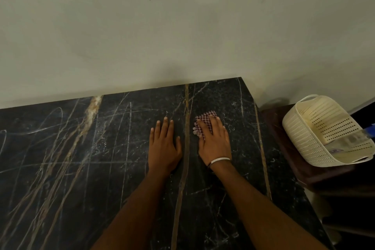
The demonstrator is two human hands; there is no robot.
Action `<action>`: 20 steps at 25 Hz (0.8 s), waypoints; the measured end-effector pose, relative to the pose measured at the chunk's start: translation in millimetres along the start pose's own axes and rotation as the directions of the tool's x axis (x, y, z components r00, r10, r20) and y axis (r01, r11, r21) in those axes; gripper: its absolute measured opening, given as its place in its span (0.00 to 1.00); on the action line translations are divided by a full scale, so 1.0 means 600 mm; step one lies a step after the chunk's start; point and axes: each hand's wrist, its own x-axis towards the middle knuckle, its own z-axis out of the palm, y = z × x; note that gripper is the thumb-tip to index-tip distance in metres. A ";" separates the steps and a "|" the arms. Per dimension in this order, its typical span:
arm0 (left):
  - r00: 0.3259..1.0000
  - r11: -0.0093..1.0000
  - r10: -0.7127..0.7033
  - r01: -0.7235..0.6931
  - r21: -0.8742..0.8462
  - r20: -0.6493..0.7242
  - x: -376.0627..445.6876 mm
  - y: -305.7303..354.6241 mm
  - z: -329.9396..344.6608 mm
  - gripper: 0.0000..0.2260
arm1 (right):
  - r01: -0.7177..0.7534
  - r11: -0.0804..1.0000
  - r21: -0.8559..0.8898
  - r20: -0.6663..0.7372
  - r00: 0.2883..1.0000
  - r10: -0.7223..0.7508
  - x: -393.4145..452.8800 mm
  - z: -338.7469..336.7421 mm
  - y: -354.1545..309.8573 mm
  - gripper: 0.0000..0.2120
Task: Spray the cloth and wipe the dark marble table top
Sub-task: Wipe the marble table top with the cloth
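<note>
The dark marble table top (81,168) with pale and gold veins fills the lower view. A small red-and-white checked cloth (204,117) lies on it near the far right corner. My right hand (213,140) presses flat on the cloth with straight fingers, covering most of it. My left hand (164,144) rests flat on the bare marble just left of it, fingers spread and straight. No spray bottle is clearly visible.
A cream perforated plastic basket (316,128) sits tilted on a dark wooden stand (284,148) to the right of the table, with something blue-tipped lying inside it. A plain pale wall (182,26) runs along the table's far edge.
</note>
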 end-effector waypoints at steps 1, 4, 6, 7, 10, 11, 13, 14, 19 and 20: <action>1.000 1.000 -0.002 0.002 -0.001 0.002 -0.007 -0.001 0.001 0.27 | -0.030 1.000 -0.001 -0.015 0.999 0.030 -0.002 -0.004 0.016 0.26; 1.000 1.000 -0.011 0.011 -0.003 0.002 -0.028 0.000 0.004 0.27 | -0.123 0.992 -0.009 -0.044 0.992 0.122 -0.015 -0.011 0.033 0.27; 1.000 1.000 -0.027 0.027 0.005 -0.012 -0.041 0.006 0.006 0.27 | -0.135 0.990 -0.027 -0.033 0.990 0.134 -0.031 -0.009 0.010 0.27; 0.999 0.999 -0.030 0.030 0.014 -0.013 -0.047 0.008 0.006 0.27 | -0.117 0.992 -0.036 -0.021 0.993 0.117 -0.042 -0.004 -0.005 0.28; 0.999 0.998 -0.046 0.046 0.032 -0.008 -0.063 0.014 0.008 0.27 | -0.003 0.998 -0.060 0.020 1.000 0.004 -0.074 0.007 -0.031 0.28; 0.999 0.999 -0.044 0.044 0.032 -0.005 -0.068 0.016 0.007 0.27 | 0.024 0.998 -0.054 0.032 0.999 -0.022 -0.079 0.005 -0.026 0.28; 0.999 0.999 -0.041 0.041 0.022 0.000 -0.078 0.018 0.005 0.27 | 0.019 0.999 -0.037 0.011 1.000 -0.019 -0.082 -0.002 0.002 0.27; 0.999 0.999 -0.041 0.041 0.016 0.003 -0.083 0.017 0.004 0.27 | -0.013 0.999 -0.031 -0.013 1.000 0.012 -0.083 -0.008 0.020 0.27; 0.999 0.999 -0.049 0.049 0.009 0.016 -0.116 0.010 0.001 0.27 | -0.163 0.986 -0.018 -0.045 0.986 0.162 -0.099 -0.018 0.029 0.27; 0.999 0.999 -0.051 0.051 0.015 0.010 -0.120 0.010 0.002 0.27 | -0.152 0.988 -0.019 -0.039 0.988 0.152 -0.108 -0.013 0.011 0.28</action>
